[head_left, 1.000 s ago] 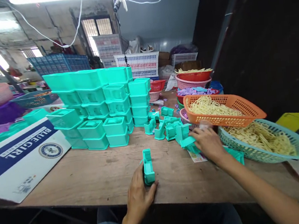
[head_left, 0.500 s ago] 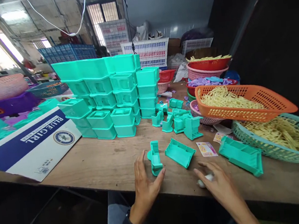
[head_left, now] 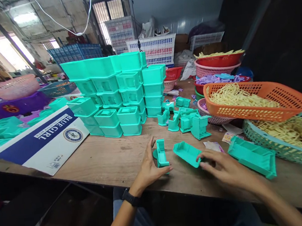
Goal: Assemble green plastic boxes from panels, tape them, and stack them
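Note:
My left hand is cupped beside a small upright green plastic piece, thumb and fingers spread around it. The thumb crosses in front of its lower end; whether it presses on it is hard to tell. A shallow green plastic tray-shaped part lies to the right, its hollow side up. My right hand has its thumb and fingers closed on the near right corner of that part. Farther right rests a longer green plastic part with inner ribs.
Stacked green plastic boxes stand at the back left, with loose green pieces beside them. A Blue Girl carton is at the left. On the right are an orange basket and a pale green basket holding yellowish strands.
My right hand has moved up and left onto the tray-shaped part's corner. A small white thing beside it earlier no longer shows. The left hand stays around the upright piece.

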The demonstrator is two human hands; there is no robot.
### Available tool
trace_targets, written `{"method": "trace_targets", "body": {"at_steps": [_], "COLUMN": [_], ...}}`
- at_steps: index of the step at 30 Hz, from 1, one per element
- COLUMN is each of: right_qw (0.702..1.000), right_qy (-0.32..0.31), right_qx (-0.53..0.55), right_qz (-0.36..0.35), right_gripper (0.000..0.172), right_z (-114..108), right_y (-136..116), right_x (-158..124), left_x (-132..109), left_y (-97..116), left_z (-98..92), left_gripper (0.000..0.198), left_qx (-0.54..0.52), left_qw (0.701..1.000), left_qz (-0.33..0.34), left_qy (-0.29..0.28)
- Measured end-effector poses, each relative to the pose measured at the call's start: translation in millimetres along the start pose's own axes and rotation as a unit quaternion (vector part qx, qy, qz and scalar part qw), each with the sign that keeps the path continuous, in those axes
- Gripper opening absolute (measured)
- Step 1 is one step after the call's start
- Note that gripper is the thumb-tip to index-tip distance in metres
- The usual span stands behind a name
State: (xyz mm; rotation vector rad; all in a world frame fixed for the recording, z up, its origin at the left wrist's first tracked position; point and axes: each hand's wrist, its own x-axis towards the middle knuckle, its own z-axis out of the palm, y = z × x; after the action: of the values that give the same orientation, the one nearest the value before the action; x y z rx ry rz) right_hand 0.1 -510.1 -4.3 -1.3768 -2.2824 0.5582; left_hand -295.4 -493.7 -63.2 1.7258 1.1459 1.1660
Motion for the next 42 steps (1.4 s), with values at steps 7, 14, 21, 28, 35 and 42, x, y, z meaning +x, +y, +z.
{"method": "trace_targets", "body": {"at_steps": [7,14,21,28,35,42], "right_qw": [0.982,0.97,0.933,0.935,0.979,0.987], "right_qy": [0.005,0.148,0.324,0.323,0.175,0.044], "right_qx": [0.159,0.155,0.081,0.026,0.085,0.136], "right_qz": [0.098,0.113,0.132,0.147,0.059,0.071], "right_gripper": [0.073,0.073,0.098,0.115,0.117,0.131], "right_z": [-21,17,62,108,79,65], "right_y": [15,40,18,-10,9,8], "right_x": [15,44,6,16,5,-24], "left_x": [-5,-13,-29,-28,-31,-36], "left_y": [3,10,15,14,12,14], "left_z": [6.4,23.8,25.8,25.9,7.8,9.1], "left_gripper": [0.135,0.128,0.127,0.138,0.137,0.124], "left_qx": [-0.011,0.001,0.009,-0.006,0.014,0.01], "left_qw": [0.999,0.997,0.997,0.998,0.997,0.997], "left_qz": [-0.008,0.023,0.01,-0.007,-0.021,-0.008], "left_qy": [-0.048,-0.079,-0.074,-0.056,-0.075,-0.078]}}
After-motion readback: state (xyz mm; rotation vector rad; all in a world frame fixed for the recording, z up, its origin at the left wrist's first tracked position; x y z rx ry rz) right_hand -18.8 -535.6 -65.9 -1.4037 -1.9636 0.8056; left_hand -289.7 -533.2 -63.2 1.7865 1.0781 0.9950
